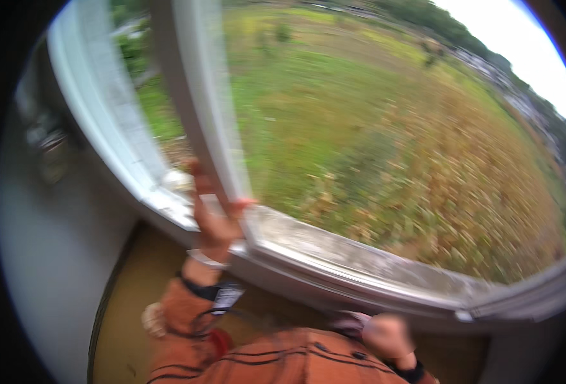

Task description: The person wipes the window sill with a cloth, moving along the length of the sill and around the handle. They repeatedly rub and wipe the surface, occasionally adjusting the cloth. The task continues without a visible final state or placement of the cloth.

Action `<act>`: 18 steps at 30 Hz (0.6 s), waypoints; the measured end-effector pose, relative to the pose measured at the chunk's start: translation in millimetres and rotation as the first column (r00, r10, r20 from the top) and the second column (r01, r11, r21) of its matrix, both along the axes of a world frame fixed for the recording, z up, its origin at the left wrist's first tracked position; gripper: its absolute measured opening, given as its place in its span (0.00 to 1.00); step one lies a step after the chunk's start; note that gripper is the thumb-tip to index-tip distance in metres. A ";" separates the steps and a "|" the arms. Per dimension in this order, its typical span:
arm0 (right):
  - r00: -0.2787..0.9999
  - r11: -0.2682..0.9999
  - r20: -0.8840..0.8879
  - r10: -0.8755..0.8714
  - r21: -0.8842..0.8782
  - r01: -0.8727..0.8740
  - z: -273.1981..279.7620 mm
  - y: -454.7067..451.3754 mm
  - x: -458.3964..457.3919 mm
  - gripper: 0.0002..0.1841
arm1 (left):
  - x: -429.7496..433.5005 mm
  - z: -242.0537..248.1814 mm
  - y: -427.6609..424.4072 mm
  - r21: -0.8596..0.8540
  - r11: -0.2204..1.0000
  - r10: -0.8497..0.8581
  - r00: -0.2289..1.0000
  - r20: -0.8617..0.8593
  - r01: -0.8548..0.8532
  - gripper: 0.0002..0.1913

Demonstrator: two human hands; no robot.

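Observation:
My left hand grips the upright edge of a white window sash, with its thumb on the near side and its fingers on the other. A bracelet circles that wrist, and a dark band with a pale tag or device hangs below it. Low in the view, close to my body, my right hand is closed and blurred by motion. From its left side sticks out a crumpled purplish-grey cloth. The orange sleeves and shirt front carry dark stripes.
The bottom window track curves along below the opening, with a weathered outer ledge beyond. A small white fitting sits on the track. Left is a pale wall with blurred objects. Outside lies an overgrown field.

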State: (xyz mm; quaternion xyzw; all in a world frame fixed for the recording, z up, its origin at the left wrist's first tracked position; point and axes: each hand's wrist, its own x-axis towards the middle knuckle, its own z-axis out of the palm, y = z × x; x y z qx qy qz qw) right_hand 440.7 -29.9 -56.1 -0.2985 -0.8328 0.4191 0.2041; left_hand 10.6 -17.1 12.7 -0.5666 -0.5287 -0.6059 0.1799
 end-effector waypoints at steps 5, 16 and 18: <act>0.983 0.999 -0.180 -0.021 -0.031 0.016 21.6 -12.9 -9.0 0.09 | -62.5 5.4 -12.5 -0.093 0.978 0.196 0.978 0.078 -0.189 0.35; 0.990 0.996 -0.118 -0.076 0.044 0.082 37.1 -29.6 -15.6 0.09 | -201.4 15.9 -39.4 -0.106 0.886 0.460 0.883 0.091 -0.451 0.36; 0.992 0.996 -0.091 -0.086 -0.037 0.083 31.3 -29.5 -17.0 0.08 | -223.4 13.3 -38.2 0.030 0.840 0.541 0.840 0.022 -0.542 0.34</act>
